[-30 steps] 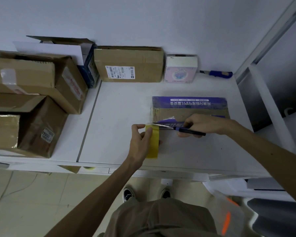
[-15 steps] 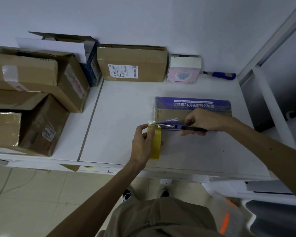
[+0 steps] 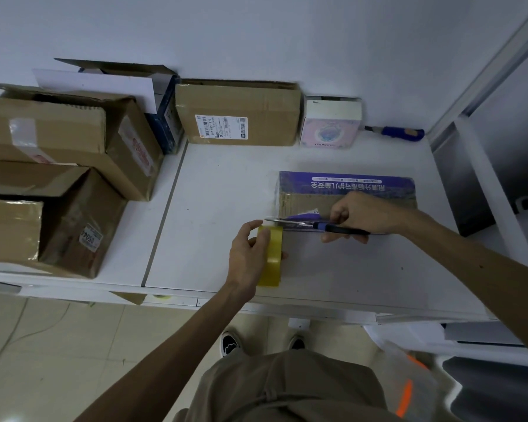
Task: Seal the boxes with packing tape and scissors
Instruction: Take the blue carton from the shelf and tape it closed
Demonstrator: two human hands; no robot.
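While L hand (image 3: 247, 257) grips tape (image 3: 274, 261), R (image 3: 361, 213) grips scissors (image 3: 299, 222).

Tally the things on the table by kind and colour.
Brown boxes: 3
Purple box: 1
Pink box: 1
Blue box: 1
Tape roll: 1
Scissors: 1
Blue-handled tool: 1
Total: 9
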